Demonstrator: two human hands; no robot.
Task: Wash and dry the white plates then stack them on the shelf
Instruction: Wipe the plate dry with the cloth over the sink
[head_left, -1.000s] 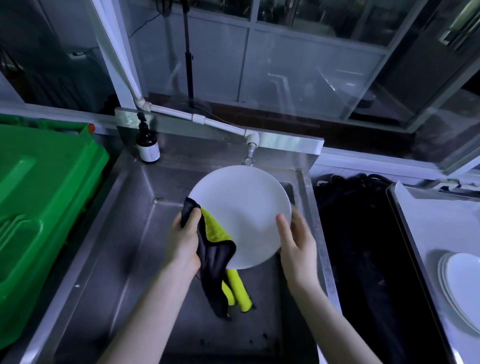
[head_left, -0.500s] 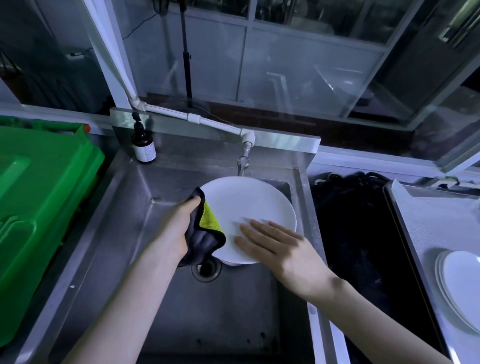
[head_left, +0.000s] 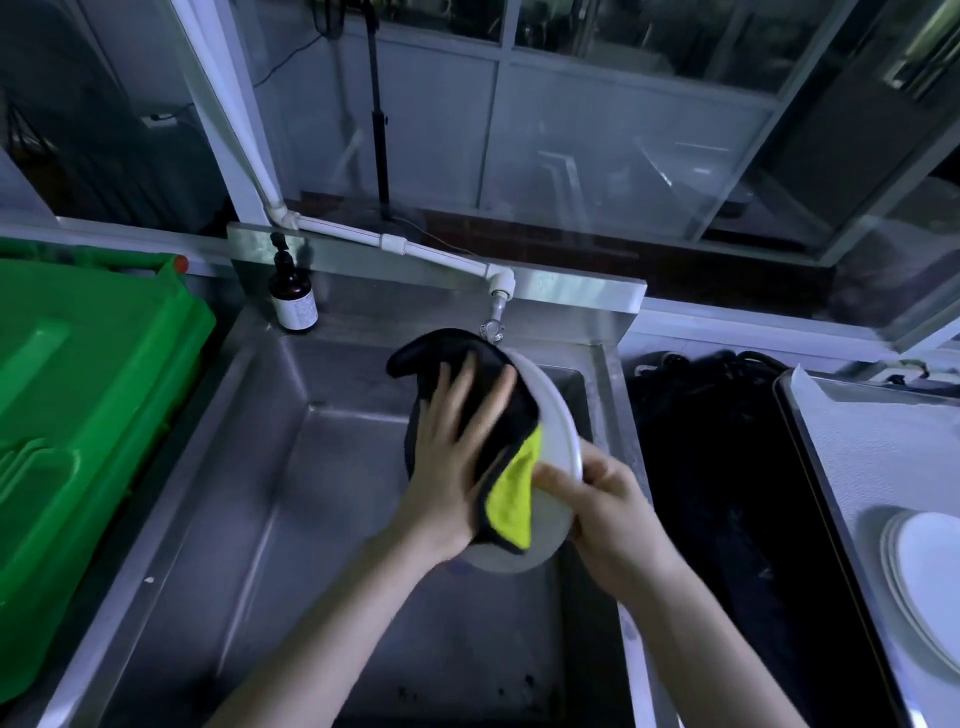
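A white plate (head_left: 558, 436) is held tilted on edge over the steel sink (head_left: 291, 499), just below the tap (head_left: 497, 312). My right hand (head_left: 608, 499) grips the plate's right rim, thumb on its face. A black and yellow cloth (head_left: 511, 488) covers most of the plate's face. My left hand (head_left: 457, 452) presses flat on the cloth with fingers spread; it is blurred by motion. A stack of white plates (head_left: 930, 577) lies on the tray at the far right.
A green plastic bin (head_left: 78, 405) fills the left side. A brown soap bottle (head_left: 292, 296) stands at the sink's back left corner. A dark cloth (head_left: 722, 467) lies right of the sink, beside the lined tray (head_left: 872, 441).
The plate went from lying flat under my right palm to tilted on edge. My right hand now grips its rim. My left hand has spread the cloth over the plate's face.
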